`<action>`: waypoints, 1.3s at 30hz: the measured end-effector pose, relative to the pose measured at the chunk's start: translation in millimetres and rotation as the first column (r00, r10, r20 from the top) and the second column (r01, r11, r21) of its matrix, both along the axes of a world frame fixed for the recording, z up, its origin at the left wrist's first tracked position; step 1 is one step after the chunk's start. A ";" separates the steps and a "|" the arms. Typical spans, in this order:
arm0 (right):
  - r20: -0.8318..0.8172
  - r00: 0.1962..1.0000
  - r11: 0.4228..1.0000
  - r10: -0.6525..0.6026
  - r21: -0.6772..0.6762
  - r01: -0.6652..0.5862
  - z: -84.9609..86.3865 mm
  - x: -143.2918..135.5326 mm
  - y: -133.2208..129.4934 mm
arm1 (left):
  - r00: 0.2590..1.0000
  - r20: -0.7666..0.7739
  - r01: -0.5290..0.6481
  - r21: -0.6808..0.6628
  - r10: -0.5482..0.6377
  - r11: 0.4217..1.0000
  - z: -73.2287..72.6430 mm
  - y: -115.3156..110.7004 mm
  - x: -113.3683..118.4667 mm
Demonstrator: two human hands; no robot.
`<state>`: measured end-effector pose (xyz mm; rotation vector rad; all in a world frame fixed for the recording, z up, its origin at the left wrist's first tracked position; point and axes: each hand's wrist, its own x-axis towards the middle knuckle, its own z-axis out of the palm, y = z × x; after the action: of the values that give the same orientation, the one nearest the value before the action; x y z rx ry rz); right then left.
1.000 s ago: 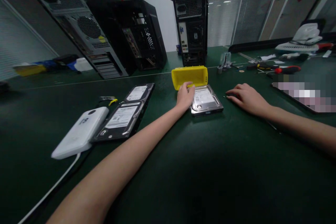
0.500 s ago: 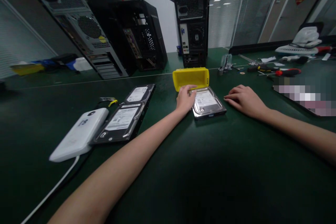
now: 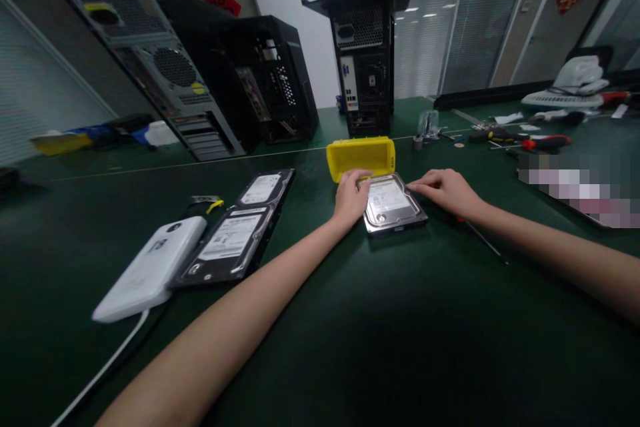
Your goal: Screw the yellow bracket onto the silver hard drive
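Note:
A silver hard drive (image 3: 389,197) lies label up on the green table, in front of a yellow open box (image 3: 361,156). My left hand (image 3: 351,197) grips its left edge, thumb on the top and the other fingers near the box. At the drive's right edge is my right hand (image 3: 445,188), its thumb and forefinger pinched together; what they hold, if anything, is too small to make out. A screwdriver (image 3: 483,240) lies under and beside the right wrist, its handle mostly hidden.
Two more hard drives (image 3: 233,233) lie at the left beside a white device (image 3: 153,270) with a cable. Computer cases (image 3: 367,73) stand behind. Pliers and red-handled tools (image 3: 547,142) lie at the right, near a pixelated flat object (image 3: 575,190).
My right hand has moved left to the drive's edge, its fingertips now pinched. The screwdriver has come into view beneath the right wrist. The camera view has shifted slightly.

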<state>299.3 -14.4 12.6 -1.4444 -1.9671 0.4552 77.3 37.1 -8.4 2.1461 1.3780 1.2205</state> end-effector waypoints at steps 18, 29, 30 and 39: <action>-0.336 0.941 0.992 -0.025 -0.122 -0.017 -4.7 -2.4 1.1 | 0.997 0.021 0.077 -0.030 -0.076 0.997 -3.8 11.5 -1.9; -0.318 0.948 0.995 -0.016 -0.099 -0.016 -4.4 -0.4 -2.2 | 0.999 -0.017 0.032 -0.016 -0.032 0.999 -0.8 7.3 2.3; -0.310 0.951 0.996 -0.009 -0.089 -0.019 -4.5 -0.9 -2.3 | 0.999 -0.016 0.031 -0.016 -0.031 0.999 -0.8 7.2 2.5; -0.265 0.964 0.997 -0.018 -0.073 -0.002 -6.3 -0.8 -1.8 | 1.000 -0.008 0.026 -0.018 -0.027 0.999 -1.4 6.6 2.8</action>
<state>298.5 -16.2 6.3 -1.3571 -1.7457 0.6866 80.1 43.7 -9.8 2.1533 1.3545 1.1861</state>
